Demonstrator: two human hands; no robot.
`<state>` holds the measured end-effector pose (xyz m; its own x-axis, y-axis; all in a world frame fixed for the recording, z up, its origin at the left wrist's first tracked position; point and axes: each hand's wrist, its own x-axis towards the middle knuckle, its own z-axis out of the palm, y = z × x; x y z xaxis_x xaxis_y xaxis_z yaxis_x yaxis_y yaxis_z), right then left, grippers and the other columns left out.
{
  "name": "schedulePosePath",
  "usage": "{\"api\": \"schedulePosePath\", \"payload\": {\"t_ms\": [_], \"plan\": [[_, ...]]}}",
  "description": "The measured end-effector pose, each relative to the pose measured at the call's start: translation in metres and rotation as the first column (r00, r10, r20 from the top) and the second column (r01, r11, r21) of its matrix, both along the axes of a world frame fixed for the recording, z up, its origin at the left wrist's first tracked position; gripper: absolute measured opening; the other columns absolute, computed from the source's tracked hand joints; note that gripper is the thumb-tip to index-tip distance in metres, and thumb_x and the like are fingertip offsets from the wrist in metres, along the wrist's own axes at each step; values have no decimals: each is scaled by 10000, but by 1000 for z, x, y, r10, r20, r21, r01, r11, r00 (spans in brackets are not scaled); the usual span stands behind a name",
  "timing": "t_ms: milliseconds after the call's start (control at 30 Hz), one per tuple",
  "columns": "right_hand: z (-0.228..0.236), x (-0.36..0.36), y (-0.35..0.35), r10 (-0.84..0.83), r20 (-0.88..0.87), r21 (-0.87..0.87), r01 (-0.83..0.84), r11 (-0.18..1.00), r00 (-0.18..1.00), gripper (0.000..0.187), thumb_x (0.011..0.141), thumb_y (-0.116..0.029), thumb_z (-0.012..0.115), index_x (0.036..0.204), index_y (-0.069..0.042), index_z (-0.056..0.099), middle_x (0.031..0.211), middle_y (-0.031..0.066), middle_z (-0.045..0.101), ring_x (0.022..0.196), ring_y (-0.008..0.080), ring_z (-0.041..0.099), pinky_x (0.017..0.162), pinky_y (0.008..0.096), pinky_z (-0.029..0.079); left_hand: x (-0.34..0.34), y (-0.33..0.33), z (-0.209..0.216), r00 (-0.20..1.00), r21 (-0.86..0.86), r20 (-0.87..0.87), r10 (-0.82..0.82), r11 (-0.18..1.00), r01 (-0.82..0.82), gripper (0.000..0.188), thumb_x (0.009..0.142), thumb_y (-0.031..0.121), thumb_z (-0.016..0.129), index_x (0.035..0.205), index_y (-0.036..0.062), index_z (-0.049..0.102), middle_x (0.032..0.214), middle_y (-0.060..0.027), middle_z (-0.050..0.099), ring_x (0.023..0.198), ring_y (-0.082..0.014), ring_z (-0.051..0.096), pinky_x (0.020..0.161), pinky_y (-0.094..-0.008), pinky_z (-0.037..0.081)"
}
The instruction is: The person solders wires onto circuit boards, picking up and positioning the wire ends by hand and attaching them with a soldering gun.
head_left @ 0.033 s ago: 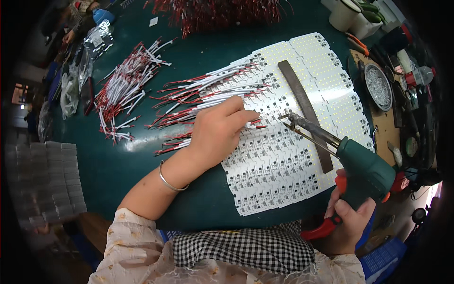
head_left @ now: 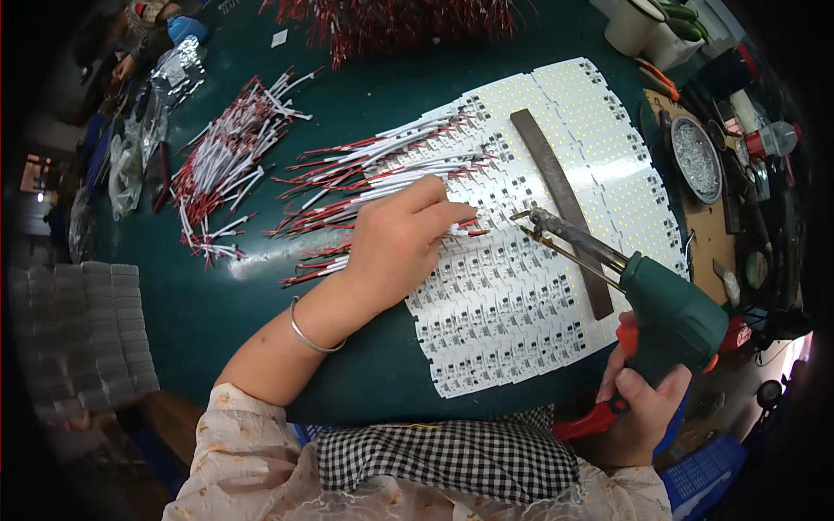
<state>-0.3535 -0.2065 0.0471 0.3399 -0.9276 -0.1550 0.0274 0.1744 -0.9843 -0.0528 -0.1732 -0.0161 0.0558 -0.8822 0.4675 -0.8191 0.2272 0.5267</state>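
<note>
My left hand (head_left: 395, 239) is closed in a pinch on a short red-and-white wire (head_left: 473, 227), its end over the white LED circuit boards (head_left: 512, 286). My right hand (head_left: 643, 395) grips a green soldering gun (head_left: 673, 313) with a red-orange trigger. The gun's metal tip points left, just right of my left fingertips and apart from them. Rows of red-and-white wires (head_left: 391, 148) lie along the boards' left part, some partly hidden behind my left hand. A dark flat metal bar (head_left: 560, 204) lies slantwise across the boards.
A loose pile of wires (head_left: 221, 165) lies on the green table (head_left: 261, 321) at left; a large red wire bundle (head_left: 400, 30) is at the back. At right are a bowl of silvery bits (head_left: 695, 161) and orange-handled pliers (head_left: 658, 80). Stacked pale blocks (head_left: 82, 334) stand at lower left.
</note>
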Motion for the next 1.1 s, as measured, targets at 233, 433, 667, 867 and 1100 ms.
{"api": "schedulePosePath", "payload": {"t_ms": [233, 433, 667, 867, 1100], "plan": [[5, 19, -2, -96, -3, 87, 96, 992, 995, 751, 652, -193, 812, 1206, 144, 433, 1089, 229, 571, 495, 172, 563, 364, 252, 470, 2, -2, -7, 997, 10, 72, -21, 1000, 20, 380, 626, -136, 594, 923, 78, 699, 742, -68, 592, 618, -208, 606, 517, -297, 482], [4, 25, -8, -10, -100, 98, 19, 995, 995, 708, 658, -175, 805, 1187, 141, 457, 1081, 223, 566, 523, 171, 575, 367, 248, 469, 4, -7, -11, 991, -115, 114, -65, 990, 78, 212, 669, 8, 618, 874, 50, 654, 718, -37, 546, 612, -178, 582, 467, -295, 470], [5, 28, -8, -9, -125, 151, 28, 988, 992, 657, 676, -167, 792, 1165, 130, 468, 1034, 198, 559, 540, 178, 582, 378, 246, 473, 3, -6, -13, 987, -107, 143, -69, 991, 85, 226, 668, 10, 618, 891, 34, 646, 723, -47, 540, 608, -177, 573, 458, -293, 459], [4, 30, -9, 11, -147, 227, 23, 974, 989, 606, 679, -144, 783, 1147, 97, 483, 887, 168, 581, 543, 174, 576, 408, 246, 480, 3, -7, -14, 990, -128, 121, -68, 988, 84, 246, 658, -10, 618, 899, 29, 644, 722, -47, 533, 599, -184, 567, 455, -297, 453], [0, 27, -11, 95, -189, 199, -57, 978, 977, 541, 718, -90, 735, 1158, 84, 474, 820, 149, 567, 564, 165, 563, 439, 237, 479, 1, -4, -11, 995, -77, 87, -50, 995, 57, 411, 586, -138, 575, 945, 36, 672, 720, -75, 583, 581, -204, 586, 456, -298, 461]]}}
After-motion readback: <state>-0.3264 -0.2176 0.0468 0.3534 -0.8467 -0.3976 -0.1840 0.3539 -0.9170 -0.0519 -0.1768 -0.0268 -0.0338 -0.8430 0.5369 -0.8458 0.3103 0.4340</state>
